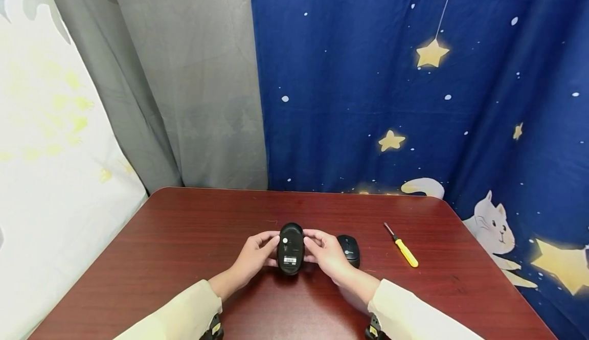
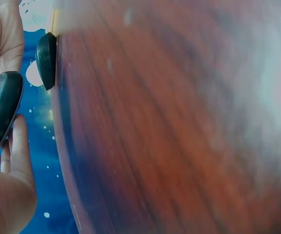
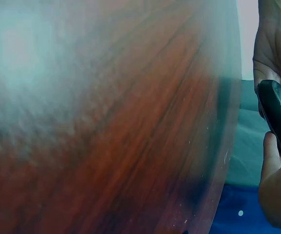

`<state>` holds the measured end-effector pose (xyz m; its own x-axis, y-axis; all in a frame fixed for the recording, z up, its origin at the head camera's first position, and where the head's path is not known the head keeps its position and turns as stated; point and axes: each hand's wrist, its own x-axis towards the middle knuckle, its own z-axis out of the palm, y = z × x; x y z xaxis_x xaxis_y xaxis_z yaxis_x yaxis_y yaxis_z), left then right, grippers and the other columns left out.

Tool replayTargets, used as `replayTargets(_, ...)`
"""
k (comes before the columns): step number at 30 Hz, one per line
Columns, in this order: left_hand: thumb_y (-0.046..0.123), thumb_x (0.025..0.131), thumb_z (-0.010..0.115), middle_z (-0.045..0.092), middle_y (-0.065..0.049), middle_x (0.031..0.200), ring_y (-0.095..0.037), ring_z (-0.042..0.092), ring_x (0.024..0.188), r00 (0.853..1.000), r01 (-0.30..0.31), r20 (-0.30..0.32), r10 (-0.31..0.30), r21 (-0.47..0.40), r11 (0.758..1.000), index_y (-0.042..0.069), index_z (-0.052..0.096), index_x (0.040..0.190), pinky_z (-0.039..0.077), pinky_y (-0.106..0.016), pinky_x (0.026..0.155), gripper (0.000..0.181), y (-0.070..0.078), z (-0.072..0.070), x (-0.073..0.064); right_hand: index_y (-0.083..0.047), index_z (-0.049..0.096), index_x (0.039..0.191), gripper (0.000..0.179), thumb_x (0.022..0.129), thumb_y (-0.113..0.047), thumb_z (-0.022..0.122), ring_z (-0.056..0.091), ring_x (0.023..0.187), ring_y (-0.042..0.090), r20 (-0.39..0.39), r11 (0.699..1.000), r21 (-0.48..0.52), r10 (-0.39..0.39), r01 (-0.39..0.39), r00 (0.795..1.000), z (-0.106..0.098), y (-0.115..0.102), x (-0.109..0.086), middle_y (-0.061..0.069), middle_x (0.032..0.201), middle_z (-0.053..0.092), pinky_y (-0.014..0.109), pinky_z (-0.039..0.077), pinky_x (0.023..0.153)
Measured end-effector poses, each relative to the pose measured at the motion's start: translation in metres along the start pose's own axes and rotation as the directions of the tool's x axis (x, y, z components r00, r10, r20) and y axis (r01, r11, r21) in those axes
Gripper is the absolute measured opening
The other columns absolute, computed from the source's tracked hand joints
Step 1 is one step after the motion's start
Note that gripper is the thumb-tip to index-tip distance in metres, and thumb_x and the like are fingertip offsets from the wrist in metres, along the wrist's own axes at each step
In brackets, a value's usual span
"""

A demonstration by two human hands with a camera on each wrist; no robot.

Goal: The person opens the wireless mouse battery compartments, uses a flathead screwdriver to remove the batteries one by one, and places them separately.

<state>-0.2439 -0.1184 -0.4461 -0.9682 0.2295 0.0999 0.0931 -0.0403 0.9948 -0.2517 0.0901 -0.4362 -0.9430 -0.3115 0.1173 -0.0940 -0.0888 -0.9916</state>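
A black computer mouse is held up over the table with its underside, bearing a white label, turned towards me. My left hand grips its left edge between thumb and fingers. On the opposite edge, my right hand pinches it the same way. The left wrist view shows the held mouse at its left border, between both hands. In the right wrist view the mouse appears tilted at the right border. A second black mouse lies top side up on the table, just beyond my right hand.
A screwdriver with a yellow handle lies on the reddish-brown table, right of the second mouse. Behind the table hang a grey curtain and a blue star-patterned curtain.
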Motion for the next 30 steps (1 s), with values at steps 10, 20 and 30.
replayTargets(10,0.023,0.101,0.054,0.068,-0.017,0.103,-0.024,0.069,0.085,0.998,0.062,0.033,-0.06,-0.056,0.996,-0.006,0.055,0.128,0.059,-0.041,0.064,0.04,0.0,0.011,-0.008,0.013,0.047,0.132,0.038,0.101,-0.009,0.05,0.067,0.095,0.024,0.011,0.996,0.042,0.075,-0.076,0.997,-0.007,-0.003,-0.015,0.022,0.114,0.064,0.041,0.056,0.08)
replayTargets(20,0.009,0.09,0.068,0.068,-0.019,0.103,-0.022,0.069,0.085,0.988,0.086,0.135,-0.073,-0.1,0.991,-0.009,0.045,0.134,0.058,-0.04,0.072,0.053,-0.001,0.016,-0.015,0.014,0.047,0.131,0.037,0.101,-0.009,0.049,0.067,0.094,0.024,0.019,0.995,0.054,0.089,-0.09,0.996,-0.011,-0.001,-0.021,0.023,0.113,0.065,0.041,0.056,0.081)
replayTargets(30,0.004,0.086,0.071,0.067,-0.018,0.105,-0.026,0.069,0.084,0.985,0.112,0.143,-0.094,-0.117,0.987,-0.006,0.043,0.136,0.058,-0.045,0.07,0.058,-0.004,0.02,-0.017,0.013,0.046,0.132,0.039,0.101,-0.01,0.05,0.067,0.095,0.023,0.038,0.993,0.072,0.095,-0.098,0.995,-0.013,-0.001,-0.026,0.021,0.113,0.065,0.041,0.056,0.082)
